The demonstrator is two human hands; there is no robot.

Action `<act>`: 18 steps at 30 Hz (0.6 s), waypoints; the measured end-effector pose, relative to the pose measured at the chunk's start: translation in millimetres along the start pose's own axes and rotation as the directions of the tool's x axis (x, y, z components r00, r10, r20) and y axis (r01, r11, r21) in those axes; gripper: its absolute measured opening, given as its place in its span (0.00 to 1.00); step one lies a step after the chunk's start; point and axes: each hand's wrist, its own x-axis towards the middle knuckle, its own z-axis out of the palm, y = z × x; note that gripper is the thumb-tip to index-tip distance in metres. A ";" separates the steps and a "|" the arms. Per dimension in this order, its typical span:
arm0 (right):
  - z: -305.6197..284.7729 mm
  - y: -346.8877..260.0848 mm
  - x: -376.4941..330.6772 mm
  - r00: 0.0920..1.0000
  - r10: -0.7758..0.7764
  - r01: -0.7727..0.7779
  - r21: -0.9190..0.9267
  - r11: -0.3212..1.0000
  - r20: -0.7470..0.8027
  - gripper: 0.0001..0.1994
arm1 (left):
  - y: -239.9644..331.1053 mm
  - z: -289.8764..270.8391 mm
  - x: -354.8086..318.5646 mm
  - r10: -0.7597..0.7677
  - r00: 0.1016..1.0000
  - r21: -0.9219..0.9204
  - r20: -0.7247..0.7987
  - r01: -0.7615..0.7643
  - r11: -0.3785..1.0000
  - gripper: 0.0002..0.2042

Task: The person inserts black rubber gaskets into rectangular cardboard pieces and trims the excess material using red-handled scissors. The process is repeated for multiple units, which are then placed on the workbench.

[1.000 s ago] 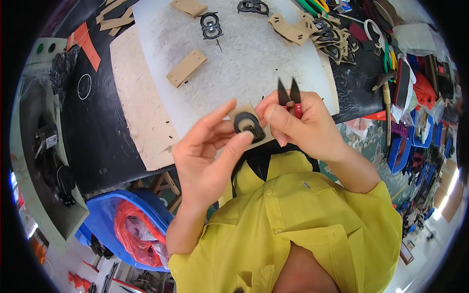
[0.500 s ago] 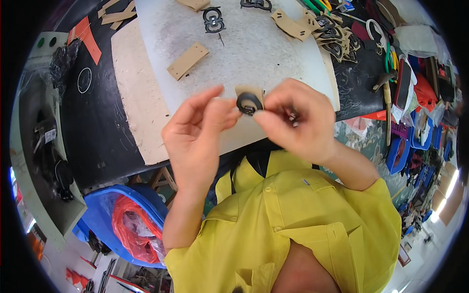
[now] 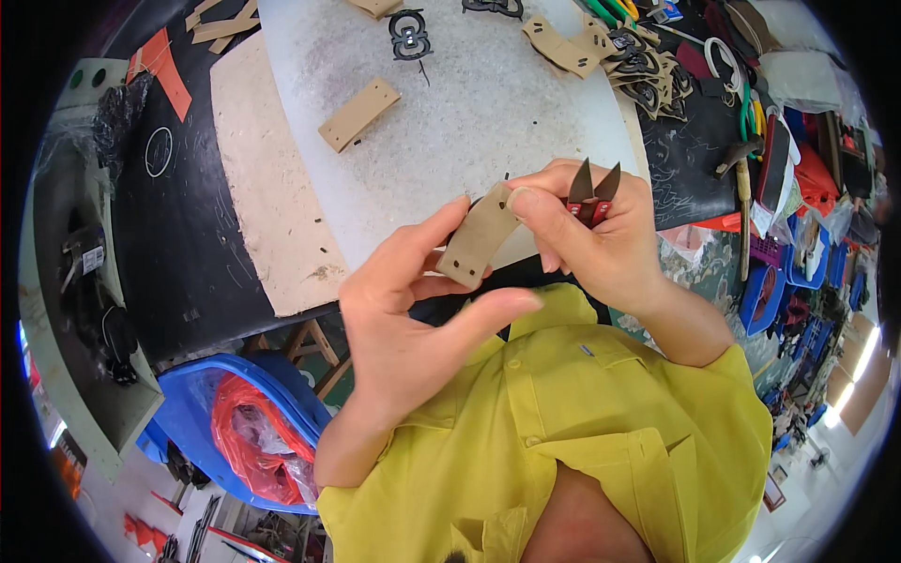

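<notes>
A tan strap piece (image 3: 477,235) with small dark holes near its ends is held up in front of my chest, plain face showing. My right hand (image 3: 601,239) pinches its upper end between thumb and finger. The same hand carries red-handled thread snips (image 3: 591,195), blades pointing up and apart. My left hand (image 3: 404,305) supports the strap from the left, its fingers curled at the edge and behind, its thumb stretched out away from the piece. A dark edge shows behind the strap; the rest of that side is hidden.
On the white work sheet (image 3: 310,94) lie another tan strap piece (image 3: 359,114) and a black ornate buckle (image 3: 409,35). Straps with black buckles (image 3: 643,70) are heaped at the far right. A hammer (image 3: 741,155) lies right; a blue bin (image 3: 188,380) stands lower left.
The strap has been turned over, hiding the round black buckle part seen before. The snips now point up from my right hand. My left hand has moved lower, its thumb spread.
</notes>
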 end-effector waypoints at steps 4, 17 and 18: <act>2.1 3.7 0.1 0.996 0.089 -0.089 0.010 0.996 -0.001 0.07 | -4.2 0.0 -3.2 0.075 0.997 0.224 0.031 -0.080 0.971 0.17; -5.7 -1.6 3.6 0.917 -0.375 0.395 -0.442 0.805 0.136 0.01 | 6.9 -8.4 12.5 -0.340 0.913 -0.202 0.225 0.386 0.900 0.11; -6.0 -2.5 3.2 0.925 -0.346 0.380 -0.442 0.813 0.159 0.01 | 7.3 -9.6 13.1 -0.304 0.920 -0.120 0.246 0.341 0.933 0.08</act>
